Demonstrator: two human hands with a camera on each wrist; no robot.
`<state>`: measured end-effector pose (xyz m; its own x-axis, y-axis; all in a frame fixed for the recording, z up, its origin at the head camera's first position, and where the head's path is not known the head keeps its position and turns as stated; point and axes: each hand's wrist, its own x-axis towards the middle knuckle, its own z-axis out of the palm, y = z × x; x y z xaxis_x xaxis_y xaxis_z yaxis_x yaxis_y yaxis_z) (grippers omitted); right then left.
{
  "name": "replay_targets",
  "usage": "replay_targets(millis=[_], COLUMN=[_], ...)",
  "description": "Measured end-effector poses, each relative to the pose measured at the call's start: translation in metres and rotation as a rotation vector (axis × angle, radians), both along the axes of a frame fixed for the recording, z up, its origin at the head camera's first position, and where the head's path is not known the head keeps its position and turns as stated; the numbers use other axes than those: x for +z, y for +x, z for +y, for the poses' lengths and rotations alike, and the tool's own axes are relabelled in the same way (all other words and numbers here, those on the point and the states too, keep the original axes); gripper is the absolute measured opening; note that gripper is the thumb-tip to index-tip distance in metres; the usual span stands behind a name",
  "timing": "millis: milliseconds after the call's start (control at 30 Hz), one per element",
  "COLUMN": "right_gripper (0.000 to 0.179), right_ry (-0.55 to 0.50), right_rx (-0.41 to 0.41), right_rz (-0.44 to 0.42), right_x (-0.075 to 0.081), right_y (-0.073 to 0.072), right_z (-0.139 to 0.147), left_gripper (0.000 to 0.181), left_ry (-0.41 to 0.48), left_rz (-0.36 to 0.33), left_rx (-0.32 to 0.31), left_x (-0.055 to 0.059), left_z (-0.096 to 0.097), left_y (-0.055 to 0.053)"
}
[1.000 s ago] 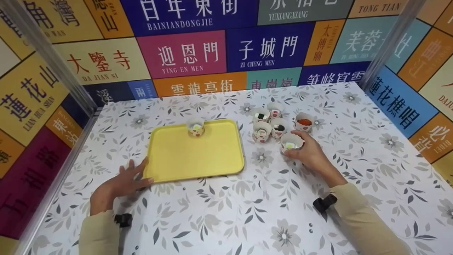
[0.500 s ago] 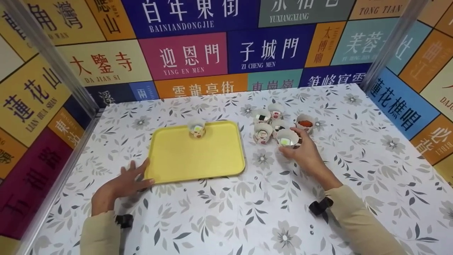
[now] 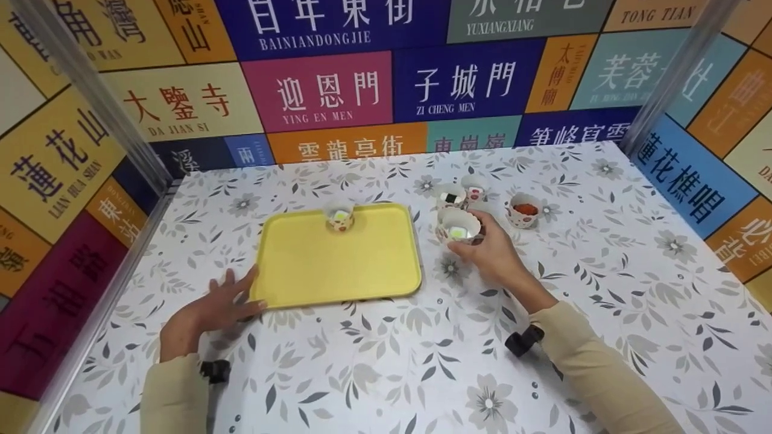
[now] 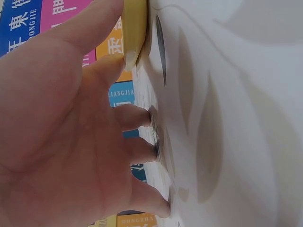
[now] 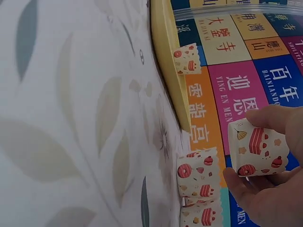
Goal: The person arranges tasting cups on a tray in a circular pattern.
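My right hand (image 3: 494, 253) grips a paper cup (image 5: 258, 149) printed with small red cakes, thumb and fingers around its sides. Something white and yellow-green lies inside this cup. In the right wrist view it is held up off the table, and in the head view it overlaps the cup group. My left hand (image 3: 217, 307) lies spread at the left edge of the yellow tray (image 3: 338, 265); thumb and forefinger touch its rim, the other fingertips rest on the tablecloth. On the tray's far edge stands a similar cup (image 3: 341, 220) with white and yellow-green contents.
Behind the held cup stand a cup with a black-and-white piece (image 3: 450, 198) and another patterned cup (image 3: 474, 191). More of the group is partly hidden by the right hand. A cup of orange-red bits (image 3: 523, 212) stands apart on the right. Sign-covered panels (image 3: 329, 90) border the table.
My right hand has lifted the cup and carried it left, from in front of the orange-red cup to over the group. My left hand stays at the tray's edge.
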<state>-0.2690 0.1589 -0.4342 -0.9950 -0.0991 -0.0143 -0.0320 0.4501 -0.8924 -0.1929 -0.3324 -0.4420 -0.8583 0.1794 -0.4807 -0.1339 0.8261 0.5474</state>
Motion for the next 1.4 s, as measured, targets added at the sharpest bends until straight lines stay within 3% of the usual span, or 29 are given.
replay_targets(millis=[200,667,1033,1400], right_gripper=[0.081,0.073,0.074,0.077], right_ry=[-0.026,-0.027,-0.071,0.035], right_rx=[-0.001,0.018,0.085,0.051], right_rz=[-0.026,0.08,0.029,-0.029], right_x=[0.007,0.004,-0.004,-0.011], right_y=[-0.004,-0.012,-0.024,-0.039], right_z=[-0.017,-0.068,-0.092,-0.113], left_gripper=[0.093,0.094,0.096,0.095], left_ry=[0.01,-0.007,-0.013,-0.004], left_rz=[-0.011,0.008,-0.024,-0.023], left_rx=[0.01,-0.022,0.005,0.013], left_x=[0.001,-0.001,0.0,0.0], left_z=[0.0,-0.002,-0.001,-0.001], left_y=[-0.001,0.001,-0.002,-0.001])
